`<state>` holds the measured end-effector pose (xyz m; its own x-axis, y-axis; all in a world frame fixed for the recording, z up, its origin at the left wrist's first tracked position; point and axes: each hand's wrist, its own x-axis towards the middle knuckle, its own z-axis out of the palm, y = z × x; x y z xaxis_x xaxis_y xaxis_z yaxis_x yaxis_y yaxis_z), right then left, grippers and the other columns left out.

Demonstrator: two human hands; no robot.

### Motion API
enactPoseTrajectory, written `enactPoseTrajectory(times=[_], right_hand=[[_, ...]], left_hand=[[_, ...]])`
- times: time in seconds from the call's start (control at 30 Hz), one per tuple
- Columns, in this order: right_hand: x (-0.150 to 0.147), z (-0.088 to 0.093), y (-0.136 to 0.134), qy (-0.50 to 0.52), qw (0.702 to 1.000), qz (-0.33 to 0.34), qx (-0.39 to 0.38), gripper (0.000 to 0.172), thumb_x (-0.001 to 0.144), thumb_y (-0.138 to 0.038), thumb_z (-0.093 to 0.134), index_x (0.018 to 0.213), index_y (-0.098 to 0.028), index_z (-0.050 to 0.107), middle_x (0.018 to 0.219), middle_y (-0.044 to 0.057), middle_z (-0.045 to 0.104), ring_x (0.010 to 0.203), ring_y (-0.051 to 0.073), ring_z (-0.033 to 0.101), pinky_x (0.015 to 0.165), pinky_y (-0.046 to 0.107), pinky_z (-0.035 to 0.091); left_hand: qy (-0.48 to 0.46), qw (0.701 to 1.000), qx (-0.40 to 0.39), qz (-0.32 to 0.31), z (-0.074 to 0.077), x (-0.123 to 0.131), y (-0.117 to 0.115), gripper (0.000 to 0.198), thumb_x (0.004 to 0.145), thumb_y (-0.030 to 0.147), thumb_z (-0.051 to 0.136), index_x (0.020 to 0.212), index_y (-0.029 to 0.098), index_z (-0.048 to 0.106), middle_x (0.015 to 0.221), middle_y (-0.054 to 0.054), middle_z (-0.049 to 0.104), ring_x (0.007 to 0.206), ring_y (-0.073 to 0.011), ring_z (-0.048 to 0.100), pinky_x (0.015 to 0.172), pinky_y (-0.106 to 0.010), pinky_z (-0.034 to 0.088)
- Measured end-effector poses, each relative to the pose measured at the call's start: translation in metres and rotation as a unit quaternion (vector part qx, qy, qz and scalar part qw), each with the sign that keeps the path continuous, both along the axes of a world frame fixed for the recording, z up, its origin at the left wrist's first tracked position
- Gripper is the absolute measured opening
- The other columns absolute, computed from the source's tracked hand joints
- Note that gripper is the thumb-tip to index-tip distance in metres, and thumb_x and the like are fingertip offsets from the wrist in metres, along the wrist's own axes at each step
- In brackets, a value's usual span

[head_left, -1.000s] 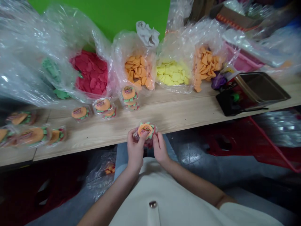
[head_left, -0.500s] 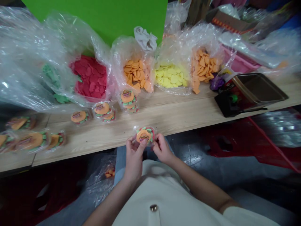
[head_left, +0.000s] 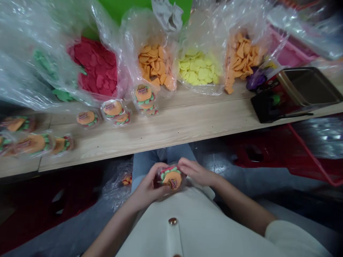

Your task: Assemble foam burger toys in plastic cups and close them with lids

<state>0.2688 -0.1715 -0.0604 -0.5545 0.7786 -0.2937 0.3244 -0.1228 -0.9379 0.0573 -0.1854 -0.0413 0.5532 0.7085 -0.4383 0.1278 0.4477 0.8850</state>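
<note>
Pale wood-grain shelf (head_left: 150,134) crosses the view, bearing slumped clear plastic bags (head_left: 150,67) of red, orange and yellow pieces, partly veiled by glossy film. Below its edge, a wrapped burger-shaped sweet (head_left: 171,179) sits cupped in the left hand (head_left: 146,189), while the right hand (head_left: 197,171) lies flattened across its top, fingertips (head_left: 182,162) pressing the wrap.
</note>
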Motion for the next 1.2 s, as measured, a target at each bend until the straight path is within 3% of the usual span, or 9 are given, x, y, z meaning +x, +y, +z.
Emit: enactPoseTrajectory(times=[0.13,0.27,0.53,0.7,0.87,1.07,1.2], right_hand=[[0.001,0.008,-0.016,-0.034,0.997,0.019,0.062,0.015,0.09,-0.03,0.034,0.084,-0.019,0.043,0.079,0.001,0.051,0.07,0.012,0.046,0.063,0.024,0.036],[-0.002,0.011,-0.019,-0.057,0.99,0.053,0.115,0.015,0.09,-0.03,0.034,0.084,-0.02,0.043,0.076,0.001,0.052,0.067,0.013,0.046,0.06,0.024,0.035],[-0.006,0.011,-0.026,-0.112,0.98,0.069,0.149,0.014,0.088,-0.028,0.035,0.08,-0.02,0.044,0.074,0.002,0.052,0.065,0.014,0.046,0.058,0.025,0.032],[-0.008,0.004,-0.028,-0.108,0.975,0.071,0.183,0.016,0.087,-0.028,0.035,0.075,-0.02,0.041,0.068,0.0,0.049,0.061,0.013,0.043,0.055,0.024,0.031],[-0.008,0.009,-0.025,-0.092,0.97,0.072,0.213,0.015,0.087,-0.025,0.035,0.075,-0.019,0.04,0.069,0.0,0.049,0.062,0.012,0.042,0.057,0.023,0.033],[-0.007,0.01,-0.026,-0.107,0.974,0.084,0.181,0.013,0.088,-0.025,0.035,0.079,-0.019,0.042,0.072,0.0,0.051,0.064,0.012,0.045,0.058,0.023,0.033],[-0.007,0.007,-0.027,-0.079,0.982,0.063,0.161,0.015,0.089,-0.026,0.034,0.078,-0.019,0.042,0.071,0.0,0.05,0.064,0.011,0.044,0.059,0.022,0.034]], left_hand=[[0.005,0.997,0.044,-0.066,0.007,-0.009,0.006,0.04,0.074,0.026,0.06,0.113,0.025,0.049,0.107,-0.005,0.052,0.096,-0.0187,0.052,0.082,-0.032,0.043],[0.11,0.977,0.183,-0.015,0.011,-0.009,0.012,0.017,0.079,0.028,0.054,0.092,0.024,0.064,0.089,-0.004,0.055,0.085,-0.0162,0.053,0.077,-0.029,0.042],[0.173,0.939,0.294,-0.052,0.009,-0.006,0.004,0.017,0.081,0.025,0.052,0.09,0.025,0.067,0.083,-0.003,0.06,0.077,-0.014,0.056,0.069,-0.025,0.043],[0.156,0.943,0.286,-0.06,0.008,-0.005,0.007,0.017,0.083,0.025,0.05,0.087,0.022,0.066,0.08,-0.003,0.059,0.076,-0.0129,0.055,0.069,-0.024,0.043],[0.145,0.941,0.289,-0.095,0.016,0.002,0.015,0.019,0.083,0.026,0.051,0.096,0.024,0.064,0.083,-0.003,0.056,0.081,-0.0133,0.053,0.073,-0.027,0.043],[0.163,0.937,0.302,-0.07,0.014,0.009,0.011,0.018,0.083,0.026,0.05,0.089,0.022,0.066,0.082,-0.004,0.059,0.08,-0.0133,0.054,0.074,-0.027,0.043],[0.143,0.965,0.218,-0.013,0.009,0.005,0.008,0.016,0.08,0.028,0.055,0.089,0.021,0.067,0.081,-0.003,0.059,0.077,-0.0133,0.055,0.071,-0.026,0.043]])
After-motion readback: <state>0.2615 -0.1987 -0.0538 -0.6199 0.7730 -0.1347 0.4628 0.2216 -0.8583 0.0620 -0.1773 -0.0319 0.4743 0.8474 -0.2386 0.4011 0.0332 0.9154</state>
